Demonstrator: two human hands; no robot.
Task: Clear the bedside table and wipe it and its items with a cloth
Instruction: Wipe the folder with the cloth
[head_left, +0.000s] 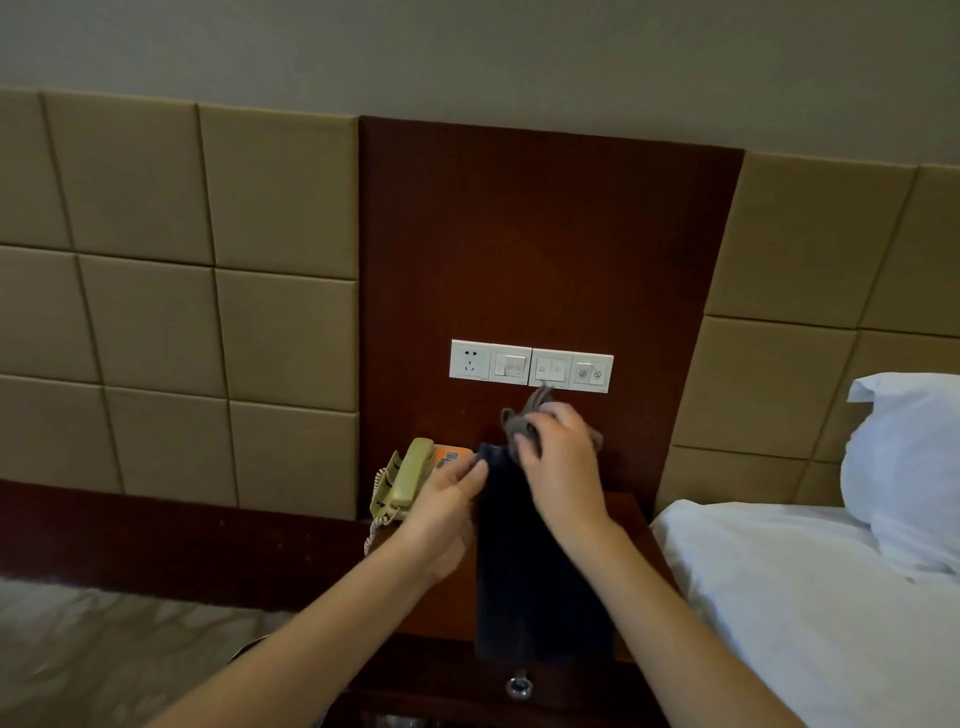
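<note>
At the middle of the head view, just below centre, a dark folder (535, 571) stands on end over the bedside table (631, 519); whether its lower edge rests on the top I cannot tell. The left hand (447, 499), at 9 o'clock of the folder's top, pinches its upper left edge between thumb and fingers. The right hand (561, 467), at 12 o'clock of the folder, has its fingers curled round a bunched grey cloth (524, 421) and presses it against the top edge. A beige phone (405, 483) lies on the table at 9 o'clock of the hands, with an orange card (449, 457) just behind it. A white switch panel (530, 366) sits at 12 o'clock, a bed (805, 597) and pillow (909, 467) at 3 o'clock. The folder looks thin, light and fairly stiff, so an edge pinch near the top should steady it, though it may flex under hard wiping. The cloth is soft and limp and is best held bunched in the palm.
</note>
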